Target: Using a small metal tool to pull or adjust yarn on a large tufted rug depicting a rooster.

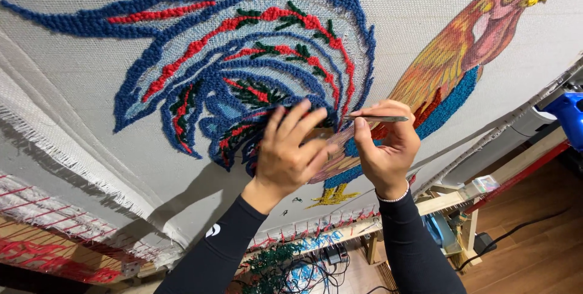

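Stretching across a wooden frame [516, 169], the cloth [73, 87] carries a rooster [255, 69] tufted in blue, red and green yarn. Left hand [288, 151] lies open, fingers spread flat on the tail. Right hand [388, 148] pinches a thin metal tool [379, 118], just beside the left hand.

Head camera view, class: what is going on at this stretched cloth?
A person in black sleeves works at a rooster design on white cloth stretched over a wooden frame. The left hand presses flat on the blue, red and green tufted tail. The right hand pinches a thin metal tool, its tip beside the left fingers. Loose yarn lies below.
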